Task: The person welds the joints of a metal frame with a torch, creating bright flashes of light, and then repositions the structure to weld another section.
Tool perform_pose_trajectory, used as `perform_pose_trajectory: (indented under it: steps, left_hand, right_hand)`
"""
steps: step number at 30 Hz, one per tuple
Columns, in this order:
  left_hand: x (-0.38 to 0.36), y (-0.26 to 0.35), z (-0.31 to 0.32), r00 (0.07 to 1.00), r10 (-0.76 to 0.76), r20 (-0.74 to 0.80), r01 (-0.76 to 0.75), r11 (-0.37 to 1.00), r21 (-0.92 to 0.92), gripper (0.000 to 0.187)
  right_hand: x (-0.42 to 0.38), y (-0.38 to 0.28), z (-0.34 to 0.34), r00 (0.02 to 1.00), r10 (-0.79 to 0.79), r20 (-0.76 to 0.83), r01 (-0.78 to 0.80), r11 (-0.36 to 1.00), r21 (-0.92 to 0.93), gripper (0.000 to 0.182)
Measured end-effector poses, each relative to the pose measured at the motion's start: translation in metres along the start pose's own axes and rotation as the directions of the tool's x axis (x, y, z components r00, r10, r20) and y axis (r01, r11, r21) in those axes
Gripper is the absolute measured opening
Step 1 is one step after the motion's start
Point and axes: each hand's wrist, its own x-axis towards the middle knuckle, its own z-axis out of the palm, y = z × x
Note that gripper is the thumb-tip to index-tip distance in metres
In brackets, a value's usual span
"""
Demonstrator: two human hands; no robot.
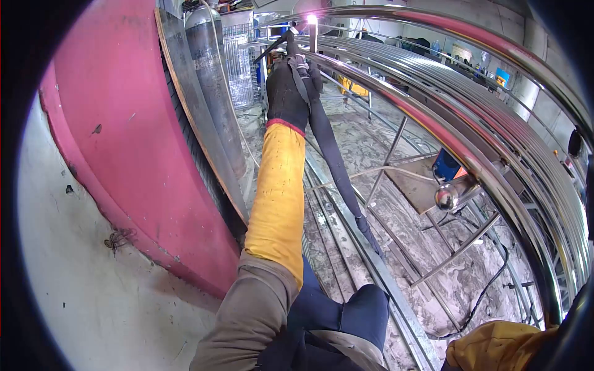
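My left hand (pixel 288 93), in a black glove with a yellow sleeve, reaches far forward and is closed around a welding torch (pixel 292 42). A bright pinkish-white glow (pixel 312 20) shines beside the torch's front end, at the top of a short upright metal post (pixel 313 40) between curved polished tubes (pixel 396 99). A dark covered cable (pixel 331 145) hangs from the hand down toward the floor. At the bottom right, only the yellow-brown sleeve (pixel 501 346) of my right arm shows; the hand itself cannot be made out.
Many curved shiny tubes (pixel 445 74) fill the right side. On the left stand a pink curved panel (pixel 136 142) and a gas cylinder (pixel 213 86). Long metal bars (pixel 365 253) and a blue-and-orange machine (pixel 447 166) are on the stained floor. A round-ended tube (pixel 455 193) juts out at right.
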Motion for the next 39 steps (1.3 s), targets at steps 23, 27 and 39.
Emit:
perform_pose_trajectory:
  steps: [23,27,39]
  left_hand:
    - [-0.008,0.015,0.012,0.983,-0.172,-0.059,0.138,0.919,-0.370,0.020]
    - [-0.004,0.003,-0.001,0.999,0.013,0.036,-0.014,0.999,0.044,0.028]
    - [-0.008,0.009,0.003,0.998,-0.064,0.007,0.064,0.993,-0.097,0.030]
  right_hand:
    - [0.037,-0.046,-0.002,0.845,0.431,0.316,-0.341,0.890,-0.301,0.039]
    - [0.035,-0.045,-0.002,0.852,0.428,0.302,-0.349,0.893,-0.283,0.040]
    - [0.031,-0.045,-0.003,0.848,0.443,0.290,-0.374,0.889,-0.264,0.040]
